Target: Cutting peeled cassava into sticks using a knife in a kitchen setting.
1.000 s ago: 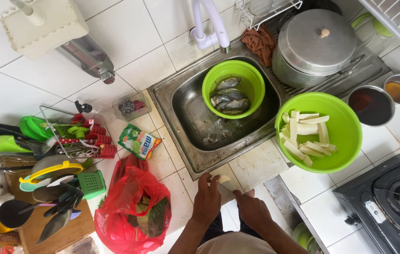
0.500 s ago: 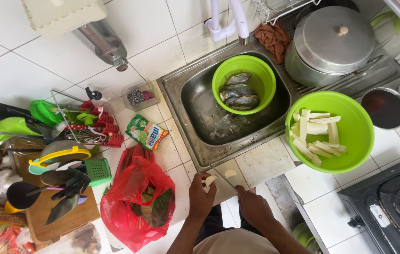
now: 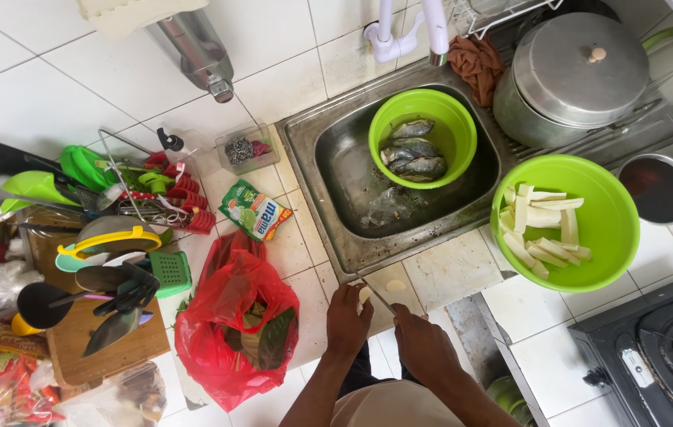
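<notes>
Left hand (image 3: 348,320): lower centre, fingers curled, pinching a pale vegetable piece (image 3: 365,295) at the fingertips.
Right hand (image 3: 423,344): just right of it, fist closed round a knife (image 3: 376,294).
Blade: touching the piece.
Loose slice (image 3: 396,285): on the tiled counter (image 3: 447,273), near the sink (image 3: 328,182).

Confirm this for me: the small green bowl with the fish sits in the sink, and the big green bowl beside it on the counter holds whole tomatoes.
Not quite. The big green bowl holds pale cut strips, not tomatoes; the head view shows this. The rest stands: the small green bowl with the fish sits in the sink.
</notes>
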